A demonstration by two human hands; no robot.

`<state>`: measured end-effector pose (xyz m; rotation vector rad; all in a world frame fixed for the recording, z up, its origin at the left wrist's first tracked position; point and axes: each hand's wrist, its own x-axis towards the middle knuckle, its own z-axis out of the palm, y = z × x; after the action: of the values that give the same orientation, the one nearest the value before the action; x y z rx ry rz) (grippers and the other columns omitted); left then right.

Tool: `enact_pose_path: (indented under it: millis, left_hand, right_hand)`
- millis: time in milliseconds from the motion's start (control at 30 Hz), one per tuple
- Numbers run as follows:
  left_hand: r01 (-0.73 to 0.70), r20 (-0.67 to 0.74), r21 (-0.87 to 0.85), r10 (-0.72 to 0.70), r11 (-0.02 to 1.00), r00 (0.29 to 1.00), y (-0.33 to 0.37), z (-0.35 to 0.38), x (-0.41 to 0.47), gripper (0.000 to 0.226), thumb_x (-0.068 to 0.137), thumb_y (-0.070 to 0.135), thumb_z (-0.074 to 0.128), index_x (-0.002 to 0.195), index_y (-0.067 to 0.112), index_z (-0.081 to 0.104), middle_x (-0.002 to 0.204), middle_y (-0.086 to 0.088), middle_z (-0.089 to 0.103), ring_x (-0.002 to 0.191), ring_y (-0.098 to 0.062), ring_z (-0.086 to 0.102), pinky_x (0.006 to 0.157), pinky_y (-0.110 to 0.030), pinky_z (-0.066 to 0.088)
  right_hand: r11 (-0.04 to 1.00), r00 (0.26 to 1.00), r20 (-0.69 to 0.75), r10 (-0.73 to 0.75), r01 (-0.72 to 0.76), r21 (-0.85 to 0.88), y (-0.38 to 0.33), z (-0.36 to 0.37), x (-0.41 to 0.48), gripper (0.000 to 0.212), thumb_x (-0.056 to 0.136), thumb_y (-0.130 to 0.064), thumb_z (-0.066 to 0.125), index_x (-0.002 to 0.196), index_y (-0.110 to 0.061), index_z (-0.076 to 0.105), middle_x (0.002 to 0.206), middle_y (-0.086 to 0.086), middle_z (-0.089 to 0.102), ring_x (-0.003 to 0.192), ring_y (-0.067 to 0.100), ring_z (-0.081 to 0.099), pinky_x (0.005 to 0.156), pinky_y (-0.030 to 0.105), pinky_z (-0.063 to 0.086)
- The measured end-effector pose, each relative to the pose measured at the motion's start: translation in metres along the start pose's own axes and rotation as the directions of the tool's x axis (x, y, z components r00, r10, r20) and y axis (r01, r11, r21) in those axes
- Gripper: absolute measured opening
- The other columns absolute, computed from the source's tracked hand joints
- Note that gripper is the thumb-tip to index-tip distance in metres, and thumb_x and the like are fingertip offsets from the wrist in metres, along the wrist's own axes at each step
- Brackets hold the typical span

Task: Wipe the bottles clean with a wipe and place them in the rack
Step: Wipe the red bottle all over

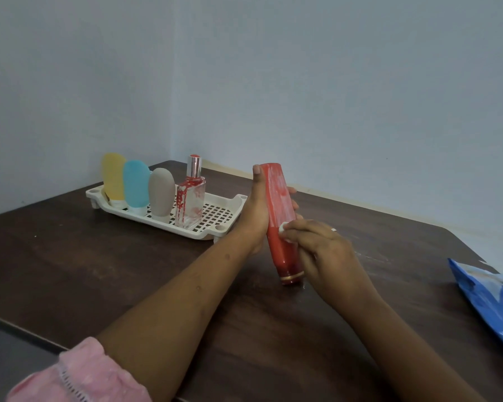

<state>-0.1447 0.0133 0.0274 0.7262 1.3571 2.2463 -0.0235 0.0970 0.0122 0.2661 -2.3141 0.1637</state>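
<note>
Right of the rack (215, 227), the left hand (254, 210) grips the red bottle (280, 224), cap down on the surface (128, 271); the right hand (323, 250) pinches a wipe (283, 229) against it.

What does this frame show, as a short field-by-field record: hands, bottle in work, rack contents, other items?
left hand: grips the red bottle, held tilted above the table
right hand: presses a white wipe on the bottle's side
bottle state: whitish smears on upper part
rack: white, holds yellow bottle, blue bottle, grey bottle, glass perfume bottle with red stains
other: blue packet at right edge
</note>
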Motion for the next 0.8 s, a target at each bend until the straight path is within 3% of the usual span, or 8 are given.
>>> enact_pose_path:
  millis: [100,200,267,367,500,667,800]
  left_hand:
    - [0.002,0.021,-0.014,-0.002,1.0,1.0,-0.001,-0.002,0.0,0.092,0.089,0.072,0.006,0.111,-0.001,0.058,0.075,-0.013,0.062,0.061,-0.023,0.065,0.065,-0.032,0.056]
    - [-0.004,0.032,-0.014,0.005,1.0,0.999,-0.001,-0.002,0.0,0.093,0.089,0.073,0.006,0.111,-0.001,0.057,0.076,-0.014,0.061,0.061,-0.023,0.064,0.064,-0.031,0.056]
    - [-0.023,0.03,-0.005,0.023,1.0,0.999,-0.001,-0.003,0.0,0.092,0.089,0.071,0.005,0.108,-0.001,0.059,0.076,-0.013,0.062,0.062,-0.021,0.064,0.064,-0.029,0.056]
    - [-0.029,0.035,0.001,0.029,1.0,0.999,-0.002,-0.003,0.001,0.09,0.09,0.069,0.003,0.101,0.002,0.061,0.074,-0.012,0.063,0.061,-0.019,0.064,0.063,-0.027,0.056]
    - [-0.023,0.052,-0.012,0.023,1.0,0.998,-0.003,-0.003,0.001,0.092,0.088,0.072,0.005,0.109,-0.001,0.058,0.075,-0.013,0.062,0.061,-0.023,0.064,0.065,-0.032,0.055]
    - [-0.039,0.058,-0.029,0.041,0.999,0.997,-0.002,-0.003,0.002,0.09,0.09,0.069,0.003,0.102,0.001,0.06,0.072,-0.011,0.063,0.061,-0.02,0.062,0.064,-0.029,0.054]
    - [-0.034,0.081,-0.038,0.037,0.999,0.996,-0.003,-0.003,0.001,0.09,0.09,0.07,0.004,0.105,0.001,0.059,0.072,-0.011,0.063,0.062,-0.023,0.063,0.066,-0.031,0.055]
  right_hand:
    - [1.0,1.0,0.016,-0.014,0.013,0.015,0.002,-0.001,-0.003,0.031,0.085,-0.012,0.046,0.102,-0.011,0.072,0.11,0.001,0.068,0.104,0.01,0.057,0.096,0.015,0.039]
    - [0.994,0.997,-0.035,0.063,-0.059,0.095,0.01,-0.002,-0.005,0.027,0.079,-0.004,0.056,0.096,-0.013,0.074,0.104,-0.001,0.07,0.101,0.002,0.057,0.092,0.019,0.046]
    - [0.988,0.992,-0.054,0.11,-0.103,0.119,0.012,-0.001,-0.004,0.026,0.083,-0.002,0.058,0.102,-0.012,0.072,0.108,0.0,0.069,0.104,-0.001,0.054,0.095,0.022,0.046]
    - [0.987,0.993,-0.027,0.115,-0.111,0.118,0.008,0.0,-0.004,0.028,0.085,-0.003,0.06,0.111,-0.013,0.069,0.116,-0.005,0.064,0.111,0.002,0.053,0.099,0.02,0.042]
    - [0.966,0.985,-0.059,0.165,-0.149,0.213,0.011,-0.004,-0.006,0.023,0.085,-0.006,0.061,0.104,-0.014,0.072,0.107,-0.009,0.066,0.105,0.0,0.057,0.091,0.019,0.049]
    - [0.958,0.979,-0.062,0.192,-0.173,0.227,0.008,-0.001,-0.005,0.024,0.088,-0.01,0.061,0.11,-0.015,0.069,0.113,-0.006,0.065,0.11,0.002,0.055,0.095,0.015,0.044]
    - [0.951,0.969,-0.097,0.226,-0.198,0.237,0.013,-0.002,-0.005,0.022,0.087,-0.007,0.061,0.105,-0.014,0.072,0.106,-0.01,0.064,0.103,0.003,0.059,0.089,0.007,0.044]
